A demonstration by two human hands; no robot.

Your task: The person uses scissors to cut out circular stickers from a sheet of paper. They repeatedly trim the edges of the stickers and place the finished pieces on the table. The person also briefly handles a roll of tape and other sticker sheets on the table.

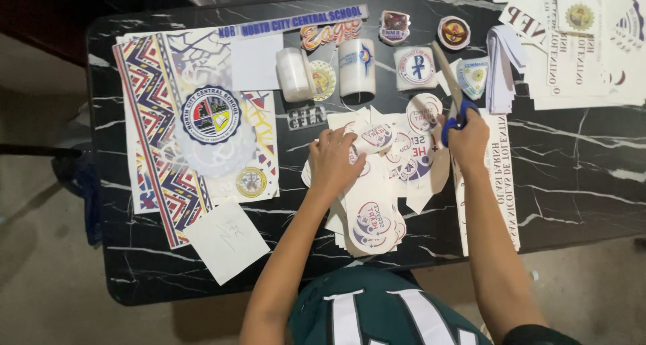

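The left hand (334, 162) is pressing flat, fingers spread, on a pile of cut-out paper stickers (373, 183) near the table's (572, 177) front edge, gripping nothing. Just beyond, the right hand (469, 138) is grasping blue-handled scissors (452, 92), blades pointing toward the far edge. The loose pile could be slipping under that palm, or the blades nicking neighbouring prints.

A patterned sheet (195, 126) is lying at my far left on the black tabletop (572, 163). Two white rolls (326, 72) are standing beyond, paper strips (501, 69) stacking at right.
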